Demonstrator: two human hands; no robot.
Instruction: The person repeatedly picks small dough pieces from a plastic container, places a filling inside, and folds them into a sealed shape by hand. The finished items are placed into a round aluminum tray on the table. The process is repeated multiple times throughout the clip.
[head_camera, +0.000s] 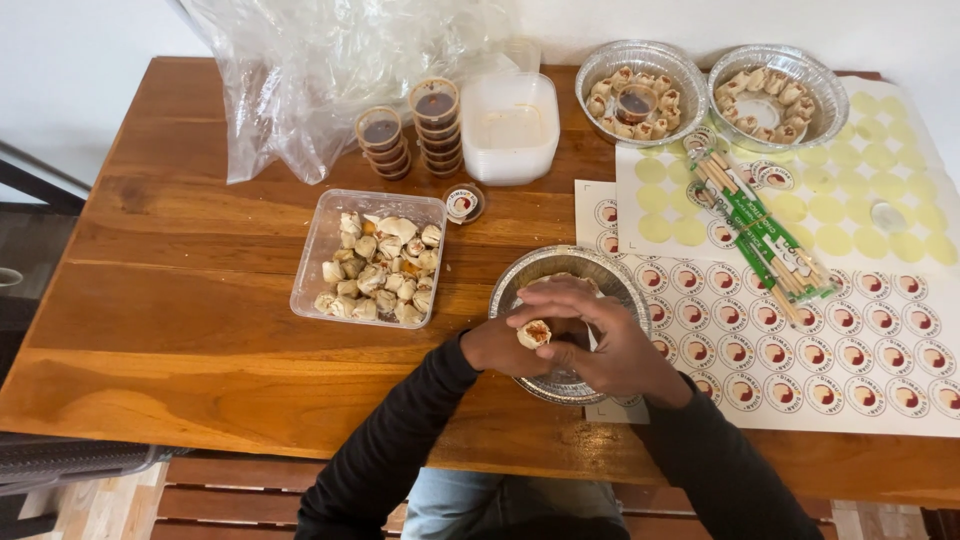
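Observation:
Both my hands are over a round foil bowl (520, 272) near the table's front edge. My left hand (500, 347) pinches a small dumpling (534, 333) with an orange top. My right hand (600, 335) curls over the bowl beside it, fingers touching the left hand and the dumpling; what it holds, if anything, is hidden. A clear plastic tub (312, 262) of several dumplings stands just left of the bowl.
Two filled foil bowls (640, 58) (822, 90) sit at the back right, with sticker sheets (800, 340) and wrapped chopsticks (762, 228) below them. Stacked sauce cups (436, 125), white lids (510, 128) and a crumpled clear bag (320, 70) lie at the back.

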